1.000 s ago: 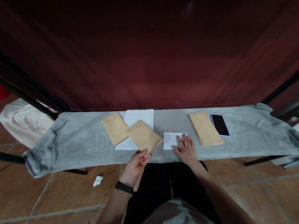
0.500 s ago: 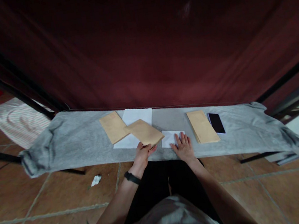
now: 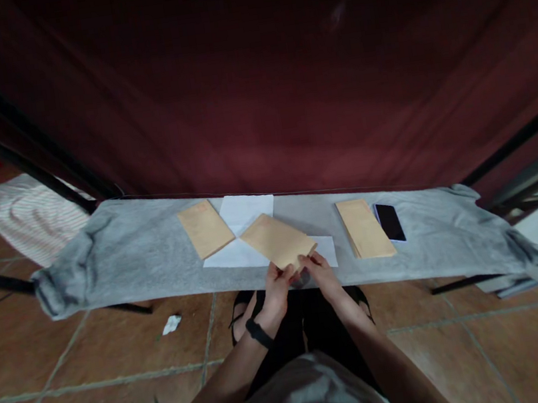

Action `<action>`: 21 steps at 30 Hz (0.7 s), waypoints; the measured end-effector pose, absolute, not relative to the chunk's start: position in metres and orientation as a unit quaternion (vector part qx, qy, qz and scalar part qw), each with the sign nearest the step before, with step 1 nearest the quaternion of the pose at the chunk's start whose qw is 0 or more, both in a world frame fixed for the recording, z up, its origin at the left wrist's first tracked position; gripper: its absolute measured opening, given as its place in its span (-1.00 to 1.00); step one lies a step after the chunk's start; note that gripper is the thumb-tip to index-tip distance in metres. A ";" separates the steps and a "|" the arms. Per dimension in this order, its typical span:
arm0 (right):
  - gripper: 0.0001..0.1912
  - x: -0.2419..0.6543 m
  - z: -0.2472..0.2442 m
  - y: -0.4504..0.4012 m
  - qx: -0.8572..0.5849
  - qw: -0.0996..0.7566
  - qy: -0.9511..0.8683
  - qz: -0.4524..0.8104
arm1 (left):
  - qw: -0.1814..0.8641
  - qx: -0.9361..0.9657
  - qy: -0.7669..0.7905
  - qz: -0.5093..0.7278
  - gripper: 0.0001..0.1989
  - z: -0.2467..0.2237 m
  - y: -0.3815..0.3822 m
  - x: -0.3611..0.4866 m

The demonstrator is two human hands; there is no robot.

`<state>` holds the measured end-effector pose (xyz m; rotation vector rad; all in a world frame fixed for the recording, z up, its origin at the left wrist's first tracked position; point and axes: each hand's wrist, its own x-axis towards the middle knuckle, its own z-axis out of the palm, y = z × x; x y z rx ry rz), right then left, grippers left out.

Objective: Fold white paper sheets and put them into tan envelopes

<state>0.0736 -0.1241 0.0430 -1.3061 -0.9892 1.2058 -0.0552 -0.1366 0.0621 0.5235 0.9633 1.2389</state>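
A tan paper envelope (image 3: 277, 237) is held up over the cloth-covered board, tilted, with its near end toward me. My left hand (image 3: 277, 286) pinches its near left corner. At the near right edge, the fingers of my right hand (image 3: 318, 271) are closed on the same envelope. Behind it a folded white paper (image 3: 327, 247) lies flat, partly covered by the envelope and my right hand. White sheets (image 3: 245, 210) lie farther left, partly under the held envelope. Another tan envelope (image 3: 206, 228) rests at their left side.
A stack of tan envelopes (image 3: 365, 229) lies on the right of the grey cloth (image 3: 141, 261), beside a dark phone (image 3: 390, 222). A dark red curtain (image 3: 261, 115) hangs along the far edge. A crumpled white scrap (image 3: 171, 324) is on the tiled floor.
My left hand has moved right with the envelope. My right hand has left the folded white paper and moved left to grip the envelope's edge.
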 end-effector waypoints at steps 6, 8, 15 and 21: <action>-0.67 0.068 0.058 -0.133 -0.447 0.535 -0.328 0.637 | 0.744 0.101 0.416 0.512 -0.74 0.053 -0.141 -0.064; -0.69 0.069 0.061 -0.135 -0.435 0.521 -0.332 0.655 | 0.756 0.095 0.396 0.512 -0.77 0.053 -0.142 -0.068; -0.71 0.072 0.052 -0.128 -0.512 0.513 -0.381 0.574 | 0.776 0.189 0.418 0.433 -0.81 0.050 -0.159 -0.074; -0.71 0.089 0.046 -0.134 -0.545 0.538 -0.456 0.453 | 0.435 0.671 0.496 0.338 -0.72 0.069 -0.173 -0.093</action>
